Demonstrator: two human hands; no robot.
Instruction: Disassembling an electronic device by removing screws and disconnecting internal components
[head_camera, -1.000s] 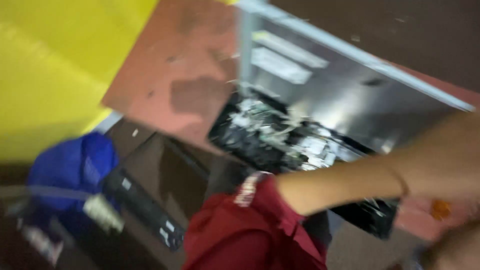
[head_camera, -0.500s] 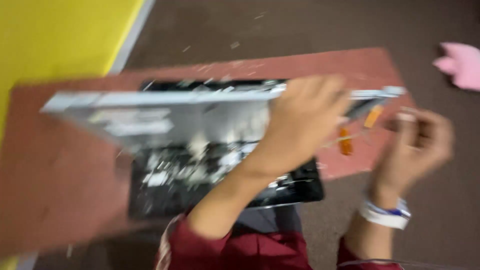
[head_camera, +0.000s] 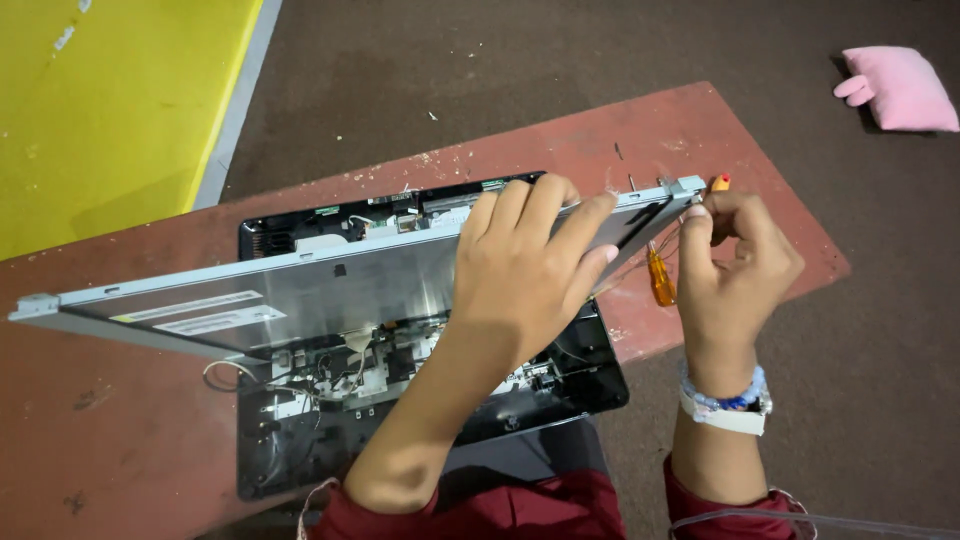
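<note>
A silver metal panel (head_camera: 300, 290) is lifted at a slant above an opened black device case (head_camera: 420, 440) with circuit boards and wires inside. My left hand (head_camera: 525, 265) lies flat on the panel's right part, fingers spread over its top edge. My right hand (head_camera: 735, 260) pinches the panel's right corner (head_camera: 685, 187). An orange-handled screwdriver (head_camera: 661, 278) lies on the board just left of my right hand, and an orange tip (head_camera: 719, 183) shows above my fingers.
The case rests on a reddish-brown board (head_camera: 120, 440) on a dark floor. A yellow mat (head_camera: 100, 100) lies at the upper left. A pink cushion (head_camera: 900, 88) sits at the upper right. My red sleeves are at the bottom edge.
The view swung from the left side to straight over the board and sharpened. My left hand stays on the panel, and my right hand has closed in on its right corner.
</note>
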